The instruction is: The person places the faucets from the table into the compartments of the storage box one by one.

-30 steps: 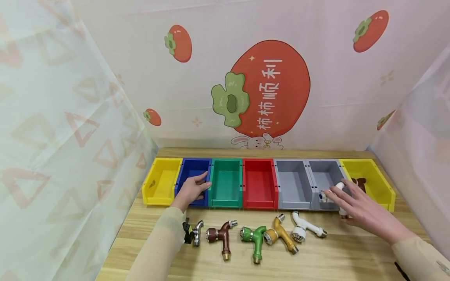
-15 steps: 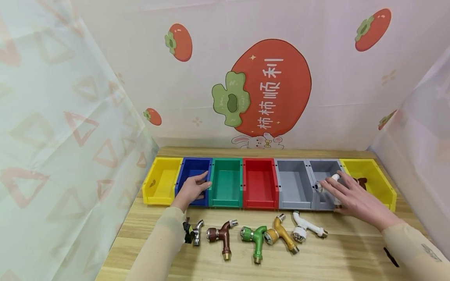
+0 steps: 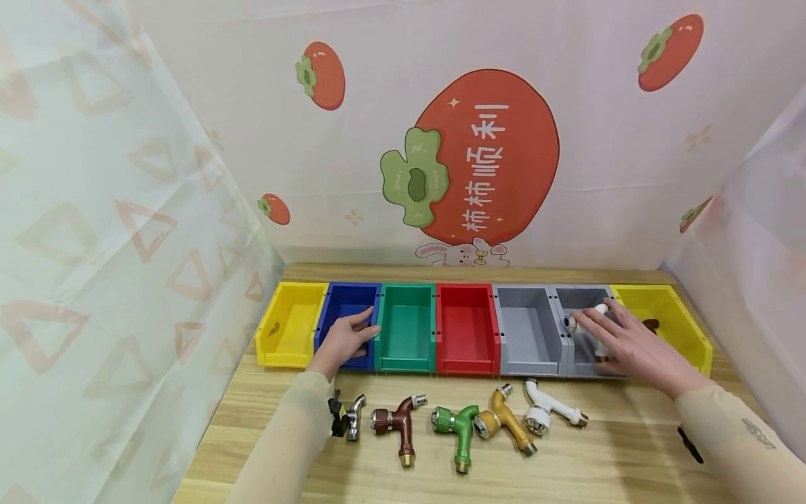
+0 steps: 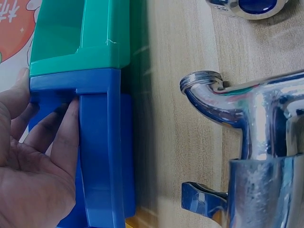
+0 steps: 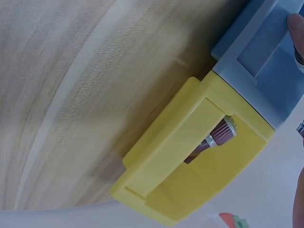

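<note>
My right hand [image 3: 620, 343] holds a white tap [image 3: 601, 343] by its body, within the outline of the right-hand grey bin [image 3: 569, 367]; its round handle end points left. My left hand [image 3: 345, 341] grips the side wall of the blue bin [image 4: 97, 156], fingers inside and thumb over the edge beside the green bin [image 4: 78, 59]. On the table in front lie a chrome tap [image 3: 354, 420], a brown tap [image 3: 399, 423], a green tap [image 3: 462, 434], an orange tap [image 3: 504, 420] and another white tap [image 3: 550, 406].
The bins stand side by side along the back: a yellow bin [image 3: 292, 360] at the left end, a red bin [image 3: 467, 365], another grey bin [image 3: 529, 366], and a yellow bin [image 5: 199, 190] at the right end with a brown tap [image 5: 222, 133] inside. A printed cloth wall [image 3: 352, 161] rises behind.
My right hand has moved left and away from me with the white tap, from the grey bin's front right corner to over its inside. The left hand has stayed put.
</note>
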Demonstrator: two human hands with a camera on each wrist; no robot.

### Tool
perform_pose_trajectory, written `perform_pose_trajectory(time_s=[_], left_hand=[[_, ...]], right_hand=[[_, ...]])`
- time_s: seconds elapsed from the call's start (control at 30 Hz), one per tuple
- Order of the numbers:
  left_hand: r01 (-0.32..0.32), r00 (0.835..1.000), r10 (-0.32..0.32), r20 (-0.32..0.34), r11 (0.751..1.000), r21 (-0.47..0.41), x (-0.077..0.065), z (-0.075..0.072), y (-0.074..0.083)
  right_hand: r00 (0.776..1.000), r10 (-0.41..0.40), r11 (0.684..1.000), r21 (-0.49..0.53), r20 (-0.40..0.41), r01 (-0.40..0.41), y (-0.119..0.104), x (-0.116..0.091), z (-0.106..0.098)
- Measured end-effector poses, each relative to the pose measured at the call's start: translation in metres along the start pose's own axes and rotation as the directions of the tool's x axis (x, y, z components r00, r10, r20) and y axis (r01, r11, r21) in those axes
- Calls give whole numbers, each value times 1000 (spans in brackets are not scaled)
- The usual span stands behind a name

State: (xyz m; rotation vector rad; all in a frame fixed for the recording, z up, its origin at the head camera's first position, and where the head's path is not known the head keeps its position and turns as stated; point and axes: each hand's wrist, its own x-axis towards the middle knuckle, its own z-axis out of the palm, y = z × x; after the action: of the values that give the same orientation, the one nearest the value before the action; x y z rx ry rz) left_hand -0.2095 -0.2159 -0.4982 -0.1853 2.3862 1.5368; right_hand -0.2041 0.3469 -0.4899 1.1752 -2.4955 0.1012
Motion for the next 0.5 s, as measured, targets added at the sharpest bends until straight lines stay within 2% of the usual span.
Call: perform_pose_trajectory(time_s=[0.5], left_hand=[[8,1000,-8,0,1000,3,-1,0,2]], right_hand=[[994,66,998,15,83,-68,8,-3,-1]])
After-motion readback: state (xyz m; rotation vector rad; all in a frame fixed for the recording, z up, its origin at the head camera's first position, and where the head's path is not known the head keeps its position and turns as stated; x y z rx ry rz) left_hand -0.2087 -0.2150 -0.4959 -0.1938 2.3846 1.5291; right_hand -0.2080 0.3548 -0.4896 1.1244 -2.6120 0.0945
